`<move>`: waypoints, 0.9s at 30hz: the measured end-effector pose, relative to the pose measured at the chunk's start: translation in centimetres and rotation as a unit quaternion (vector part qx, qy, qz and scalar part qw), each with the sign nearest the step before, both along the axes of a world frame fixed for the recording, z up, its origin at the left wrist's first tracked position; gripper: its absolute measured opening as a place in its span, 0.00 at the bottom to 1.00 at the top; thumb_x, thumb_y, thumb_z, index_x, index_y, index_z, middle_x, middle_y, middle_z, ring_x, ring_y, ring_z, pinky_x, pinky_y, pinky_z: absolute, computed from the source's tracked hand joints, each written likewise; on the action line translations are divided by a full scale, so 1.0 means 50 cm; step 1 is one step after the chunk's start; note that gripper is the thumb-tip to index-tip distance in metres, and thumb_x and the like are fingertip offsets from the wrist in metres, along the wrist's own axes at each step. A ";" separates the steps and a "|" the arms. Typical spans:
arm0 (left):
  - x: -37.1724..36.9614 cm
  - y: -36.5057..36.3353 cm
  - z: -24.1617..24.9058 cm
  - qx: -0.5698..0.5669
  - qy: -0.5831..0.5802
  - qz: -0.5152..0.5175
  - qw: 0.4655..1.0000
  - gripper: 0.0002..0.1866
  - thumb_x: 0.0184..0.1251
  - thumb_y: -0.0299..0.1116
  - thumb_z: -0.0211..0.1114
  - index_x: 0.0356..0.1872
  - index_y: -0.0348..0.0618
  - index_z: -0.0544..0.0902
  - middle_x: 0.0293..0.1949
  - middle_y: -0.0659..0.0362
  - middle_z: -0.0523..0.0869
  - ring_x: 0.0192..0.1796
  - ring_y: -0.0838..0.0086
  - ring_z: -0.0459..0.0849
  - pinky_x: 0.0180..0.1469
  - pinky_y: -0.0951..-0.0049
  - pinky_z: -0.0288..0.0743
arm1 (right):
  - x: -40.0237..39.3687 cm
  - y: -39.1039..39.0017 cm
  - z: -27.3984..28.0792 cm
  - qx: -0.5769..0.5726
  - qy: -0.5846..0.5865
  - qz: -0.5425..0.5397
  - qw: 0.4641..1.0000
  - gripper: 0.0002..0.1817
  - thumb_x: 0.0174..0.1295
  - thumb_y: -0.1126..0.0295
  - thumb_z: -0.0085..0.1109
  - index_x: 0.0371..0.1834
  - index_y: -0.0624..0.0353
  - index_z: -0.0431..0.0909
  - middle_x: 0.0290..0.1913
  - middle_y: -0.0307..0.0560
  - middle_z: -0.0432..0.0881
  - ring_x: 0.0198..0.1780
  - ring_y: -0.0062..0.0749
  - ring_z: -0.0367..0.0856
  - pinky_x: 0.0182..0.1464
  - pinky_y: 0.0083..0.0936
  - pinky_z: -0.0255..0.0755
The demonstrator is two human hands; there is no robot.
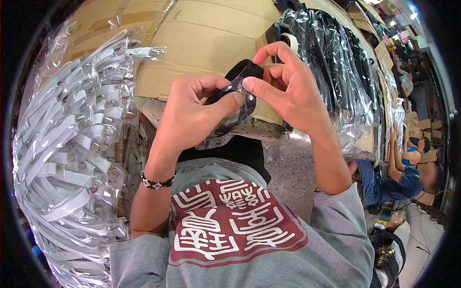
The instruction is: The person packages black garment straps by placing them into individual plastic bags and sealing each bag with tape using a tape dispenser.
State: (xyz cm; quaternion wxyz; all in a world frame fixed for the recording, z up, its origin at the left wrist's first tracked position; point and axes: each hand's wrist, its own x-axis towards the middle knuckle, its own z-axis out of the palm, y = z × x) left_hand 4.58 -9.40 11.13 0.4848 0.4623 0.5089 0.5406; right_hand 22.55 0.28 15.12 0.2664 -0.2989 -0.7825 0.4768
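Note:
A black strap [242, 70], looped and partly inside clear plastic, is held up between both hands above the table edge. My left hand [194, 108] pinches the plastic and strap from the left, thumb on top. From the right, my right hand [290, 86] has its thumb against the strap's upper end, with the index finger arched over it. Some of the strap's lower part is hidden behind my left hand.
White straps in clear plastic [72, 158] are heaped at the left. Cardboard [192, 43] covers the table. Wrapped black straps [326, 62] lie at the right, beside a tape roll [289, 44]. Other people [401, 185] sit at the far right.

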 end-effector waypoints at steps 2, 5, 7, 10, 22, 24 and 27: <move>0.002 0.000 0.001 0.003 0.004 0.004 1.000 0.04 0.64 0.23 0.71 0.38 0.34 0.87 0.32 0.63 0.88 0.34 0.85 0.82 0.38 0.82 0.73 | -0.003 -0.002 0.000 -0.004 0.002 -0.007 1.000 0.20 0.65 0.67 0.70 0.50 0.60 0.69 0.18 0.34 0.73 0.20 0.12 0.64 0.23 0.17 0.53; 0.002 -0.003 0.004 0.018 0.045 0.009 0.999 0.04 0.63 0.23 0.71 0.38 0.34 0.87 0.31 0.64 0.88 0.34 0.85 0.82 0.38 0.82 0.74 | -0.006 -0.006 0.000 -0.005 -0.012 -0.027 1.000 0.20 0.65 0.66 0.70 0.50 0.60 0.69 0.19 0.33 0.73 0.21 0.12 0.63 0.23 0.17 0.52; 0.002 -0.005 0.009 0.025 0.070 0.011 0.997 0.04 0.63 0.23 0.71 0.37 0.34 0.87 0.31 0.64 0.88 0.34 0.85 0.82 0.39 0.82 0.74 | -0.009 -0.010 0.000 -0.040 0.002 -0.030 0.999 0.20 0.65 0.65 0.70 0.50 0.61 0.69 0.19 0.33 0.73 0.21 0.12 0.63 0.23 0.17 0.52; 0.002 -0.008 0.009 0.027 0.073 0.015 0.997 0.04 0.63 0.23 0.71 0.37 0.35 0.87 0.31 0.64 0.88 0.35 0.84 0.82 0.39 0.81 0.74 | -0.009 -0.011 -0.010 -0.059 0.007 -0.035 0.998 0.21 0.65 0.65 0.71 0.50 0.61 0.69 0.19 0.32 0.72 0.21 0.12 0.64 0.23 0.17 0.52; -0.004 -0.005 0.007 0.019 -0.016 0.007 1.000 0.05 0.64 0.23 0.72 0.38 0.33 0.87 0.33 0.61 0.89 0.36 0.83 0.83 0.40 0.81 0.75 | -0.022 -0.026 -0.015 0.020 0.049 -0.039 0.998 0.33 0.61 0.68 0.71 0.68 0.60 0.66 0.29 0.36 0.78 0.28 0.14 0.70 0.31 0.16 0.63; -0.001 -0.006 0.008 0.045 0.027 0.014 0.999 0.05 0.64 0.23 0.72 0.38 0.33 0.87 0.33 0.61 0.89 0.36 0.83 0.83 0.40 0.81 0.75 | -0.025 -0.025 -0.016 -0.018 0.057 -0.043 0.997 0.35 0.60 0.69 0.72 0.69 0.59 0.65 0.31 0.36 0.79 0.29 0.14 0.70 0.31 0.16 0.63; -0.004 -0.007 0.007 0.056 0.078 0.027 0.995 0.04 0.64 0.23 0.72 0.37 0.33 0.87 0.33 0.61 0.89 0.36 0.83 0.82 0.41 0.80 0.74 | -0.032 -0.026 -0.018 -0.075 0.079 -0.043 0.993 0.36 0.59 0.71 0.72 0.69 0.58 0.64 0.33 0.36 0.81 0.32 0.13 0.71 0.32 0.15 0.63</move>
